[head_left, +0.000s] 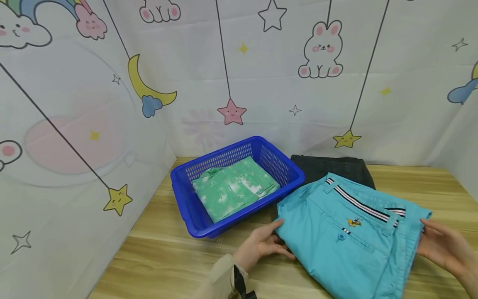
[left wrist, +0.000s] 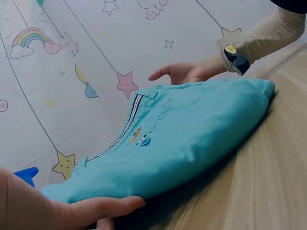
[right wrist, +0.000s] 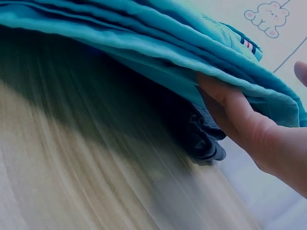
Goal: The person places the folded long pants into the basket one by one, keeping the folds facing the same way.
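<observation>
Folded turquoise trousers [head_left: 347, 236] with a striped waistband trim, a button and a small embroidered patch lie tilted between my hands, lifted off the table at the right side. My left hand [head_left: 263, 245] grips their left edge, one digit over the corner and the others lower along it. From the other side, my right hand [head_left: 446, 245] supports the edge. In the right wrist view its straight fingers [right wrist: 235, 108] reach beneath the stacked layers, while the thumb stands away from the cloth. Part of the fingers is hidden under the fabric.
Left of the trousers stands a blue plastic basket [head_left: 196, 230] holding a folded green-and-white garment [head_left: 233, 189]. Behind the trousers lies a folded black garment [head_left: 332, 168], partly covered by them. The wood-grain table [head_left: 149, 253] ends at a patterned cloth backdrop [head_left: 269, 133].
</observation>
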Tool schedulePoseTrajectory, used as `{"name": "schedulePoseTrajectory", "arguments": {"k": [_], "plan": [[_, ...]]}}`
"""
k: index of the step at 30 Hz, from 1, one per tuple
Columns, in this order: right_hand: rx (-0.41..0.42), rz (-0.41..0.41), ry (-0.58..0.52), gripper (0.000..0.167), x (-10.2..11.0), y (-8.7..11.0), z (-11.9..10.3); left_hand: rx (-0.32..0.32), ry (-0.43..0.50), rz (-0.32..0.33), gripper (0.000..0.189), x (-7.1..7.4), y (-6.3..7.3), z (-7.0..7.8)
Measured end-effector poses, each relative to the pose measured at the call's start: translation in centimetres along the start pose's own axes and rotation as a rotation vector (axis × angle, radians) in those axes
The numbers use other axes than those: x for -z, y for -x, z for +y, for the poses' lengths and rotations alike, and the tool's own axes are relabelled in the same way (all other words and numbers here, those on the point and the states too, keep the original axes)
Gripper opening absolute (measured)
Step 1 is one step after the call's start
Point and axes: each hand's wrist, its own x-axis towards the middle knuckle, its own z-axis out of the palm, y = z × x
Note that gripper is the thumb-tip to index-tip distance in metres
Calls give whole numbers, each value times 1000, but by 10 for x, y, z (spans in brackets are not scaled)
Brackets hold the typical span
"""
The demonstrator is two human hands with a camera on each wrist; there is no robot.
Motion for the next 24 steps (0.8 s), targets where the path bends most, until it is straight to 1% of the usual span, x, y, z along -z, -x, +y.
{"name": "schedulePoseTrajectory", "arguments": {"k": [3, 5, 7, 12, 15, 18, 21, 24], "plan": [[25, 10, 13, 76, 0, 2, 2, -33, -59, -6, 63, -1, 2, -3], [31, 9, 16, 75, 0, 2, 2, -44, -83, -8, 65, -2, 3, -5], [38, 5, 20, 76, 1, 2, 3, -49, -93, -5, 71, -2, 4, -7], [33, 32, 38, 76, 0, 1, 4, -33, -94, 15, 86, 0, 3, -10], [28, 67, 55, 75, -1, -1, 3, -22, -99, 24, 89, 2, 2, -11], [26, 80, 71, 73, -2, -2, 4, -21, -77, 17, 89, 2, 2, -11], [30, 65, 86, 73, -2, -3, 4, -22, -63, 7, 88, 2, 3, -10], [37, 66, 110, 71, -3, -4, 6, -35, -84, -3, 84, 2, 4, -11]]}}
